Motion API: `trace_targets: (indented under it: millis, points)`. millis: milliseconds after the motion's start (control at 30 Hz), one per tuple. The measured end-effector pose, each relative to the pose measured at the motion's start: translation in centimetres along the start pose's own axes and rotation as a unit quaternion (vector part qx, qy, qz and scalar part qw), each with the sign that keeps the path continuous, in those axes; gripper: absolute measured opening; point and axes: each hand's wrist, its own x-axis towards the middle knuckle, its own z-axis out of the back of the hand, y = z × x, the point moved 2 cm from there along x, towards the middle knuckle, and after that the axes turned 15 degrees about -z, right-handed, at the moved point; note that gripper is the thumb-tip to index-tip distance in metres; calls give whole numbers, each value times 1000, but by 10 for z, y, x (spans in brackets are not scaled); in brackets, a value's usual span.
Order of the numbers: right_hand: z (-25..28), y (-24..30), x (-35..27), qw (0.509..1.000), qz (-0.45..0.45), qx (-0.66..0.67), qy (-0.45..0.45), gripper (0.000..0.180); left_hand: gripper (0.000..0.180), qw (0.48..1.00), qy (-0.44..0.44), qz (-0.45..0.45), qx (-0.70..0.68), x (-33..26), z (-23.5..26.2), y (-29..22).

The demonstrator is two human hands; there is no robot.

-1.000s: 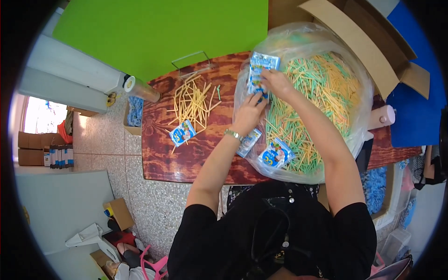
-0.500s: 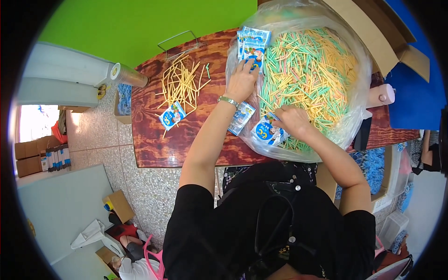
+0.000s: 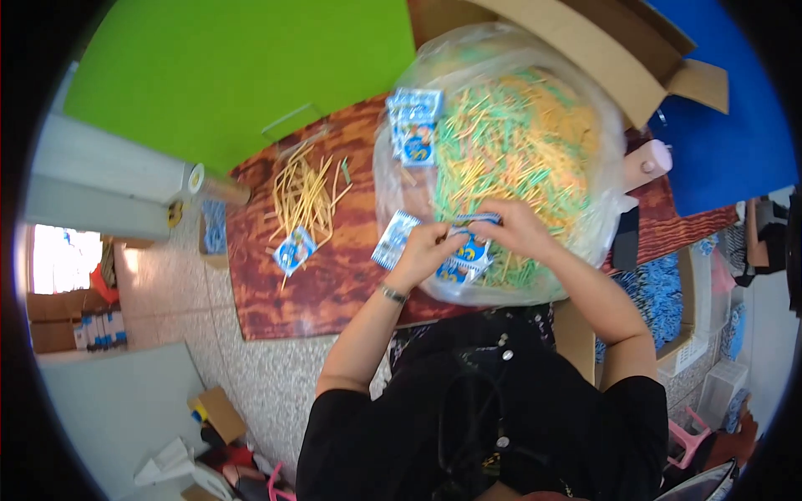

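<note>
Pinched between both my hands is a small blue-and-white packet (image 3: pixel 474 249), held at its top edge over the near side of a big clear plastic bag (image 3: pixel 616 200). My left hand (image 3: pixel 423 253) has thumb and fingers closed at its left end. My right hand (image 3: pixel 520 228) grips the right end, its fingertips partly hiding the edge. Thin yellow, green and pink sticks (image 3: pixel 535 142) fill the bag. Below the held packet, another blue packet seems to lie. A paler packet (image 3: pixel 395 239) rests just left of my left hand, and several overlapping packets (image 3: pixel 418 134) lie on the bag's far left side.
On the red-brown wooden table (image 3: pixel 267 313), a loose heap of yellow sticks (image 3: pixel 307 196) lies at left with one packet (image 3: pixel 294 250) on it. A wire stand (image 3: pixel 292 125) is behind. A pink bottle (image 3: pixel 647 164) and an open cardboard box (image 3: pixel 585 50) stand beyond the bag.
My left hand has come back from the far packets to meet my right hand. Both now hold one packet by its edge. The whole view has shifted slightly.
</note>
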Motion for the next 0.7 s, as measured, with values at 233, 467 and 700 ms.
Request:
trace_targets:
  millis: [233, 467, 700]
  points:
    - [23, 18, -17, 979, 130, -116, -101, 17, 23, 997, -16, -37, 67, 17, -11, -18]
    - [43, 18, -26, 979, 128, -106, -120, 23, 25, 995, -57, -69, 54, 36, -28, -39]
    - [123, -37, 32, 984, 58, -40, -163, 19, 25, 996, -62, -70, 11, 34, -22, -5]
